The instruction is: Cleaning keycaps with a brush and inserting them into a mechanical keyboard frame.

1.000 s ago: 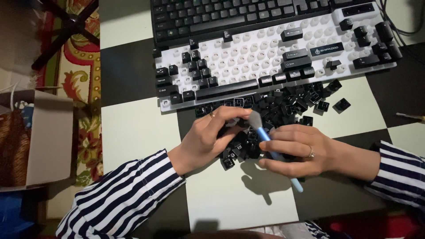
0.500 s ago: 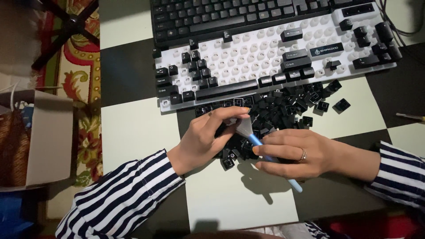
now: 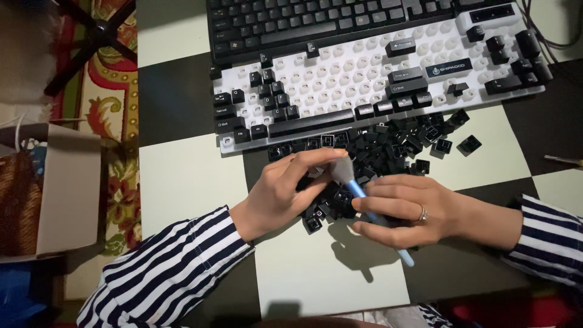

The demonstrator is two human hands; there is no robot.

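Head view: brush (image 3: 344, 170) in right hand (image 3: 410, 209) touches left hand (image 3: 285, 188).

The worktop (image 3: 194, 176) is a chequer of pale cream and black squares; the near keyboard (image 3: 364, 79) has a white base with black keys, the far keyboard (image 3: 316, 21) is all black, and the loose keycaps (image 3: 395, 146) are black. The brush (image 3: 364, 197) has a light blue handle and grey bristles; both sleeves (image 3: 164, 273) carry navy and white stripes; the rug (image 3: 106, 103) shows red, green and cream florals, and the box (image 3: 67, 188) is white.
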